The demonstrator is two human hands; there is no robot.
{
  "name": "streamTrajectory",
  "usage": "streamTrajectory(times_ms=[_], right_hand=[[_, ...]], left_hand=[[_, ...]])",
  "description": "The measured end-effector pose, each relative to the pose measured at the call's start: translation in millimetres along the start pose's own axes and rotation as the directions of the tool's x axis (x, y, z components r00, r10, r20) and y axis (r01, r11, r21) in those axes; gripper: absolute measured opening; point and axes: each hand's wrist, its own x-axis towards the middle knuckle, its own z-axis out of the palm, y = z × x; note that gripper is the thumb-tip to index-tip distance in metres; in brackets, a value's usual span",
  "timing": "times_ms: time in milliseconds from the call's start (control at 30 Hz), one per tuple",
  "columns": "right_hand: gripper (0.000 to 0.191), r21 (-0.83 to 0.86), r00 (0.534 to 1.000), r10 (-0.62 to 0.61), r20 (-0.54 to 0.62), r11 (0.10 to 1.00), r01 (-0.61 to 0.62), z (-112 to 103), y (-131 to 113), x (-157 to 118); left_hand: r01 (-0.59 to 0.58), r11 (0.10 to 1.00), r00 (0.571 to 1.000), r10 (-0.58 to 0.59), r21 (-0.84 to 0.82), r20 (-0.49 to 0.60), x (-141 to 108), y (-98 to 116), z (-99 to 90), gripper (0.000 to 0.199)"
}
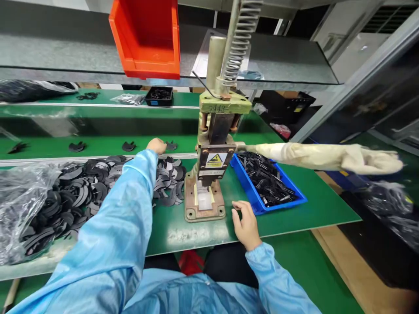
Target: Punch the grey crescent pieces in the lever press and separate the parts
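My left hand [157,146] reaches forward to the green strip behind the bench's ridge, beside a dark curved plastic part [171,145]. Its fingers are hidden behind the back of the hand, so I cannot tell whether it holds anything. My right hand [246,226] rests over the bench between the hand press [212,161] and a blue bin [296,201] of black pieces. Its fingers are loosely bent, thumb apart, with nothing between them. A pale translucent block [204,200] sits on the press base under the ram.
A heap of dark curved parts [81,189] and a clear plastic bag [26,205] cover the bench's left. The press's wrapped lever [314,156] sticks out right, above the blue bin. An orange bin [147,69] hangs over the shelf edge. Behind stands a small black tray [159,103].
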Motion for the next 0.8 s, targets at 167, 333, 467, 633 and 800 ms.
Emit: streamTrajectory(times_ms=[167,333,467,633,800], right_hand=[[0.026,0.001,1.0,-0.026,0.006,1.0,0.026,4,-8,-6],[0.025,-0.039,0.998,-0.06,0.026,0.997,0.061,-14,-16,-12],[0.024,-0.16,0.999,0.031,-0.023,0.987,-0.035,-62,-4,10],[0.026,-0.414,0.945,0.299,-0.131,0.85,-0.326,-132,47,68],[0.03,-0.613,0.867,0.494,-0.063,0.666,-0.424,-147,79,101]], left_hand=[[-0.13,0.991,0.98,0.131,0.015,-0.148,-74,-6,-13.1,0.032],[-0.317,0.948,0.931,0.308,-0.016,-0.193,-203,-58,26.8,0.052],[-0.309,0.935,0.95,0.313,-0.173,-0.003,-285,-110,71.8,0.061],[-0.245,0.94,0.969,0.246,-0.237,-0.026,-312,-132,98.8,0.056],[-0.259,0.937,0.963,0.27,-0.233,0.017,-310,-125,101.5,0.051]])
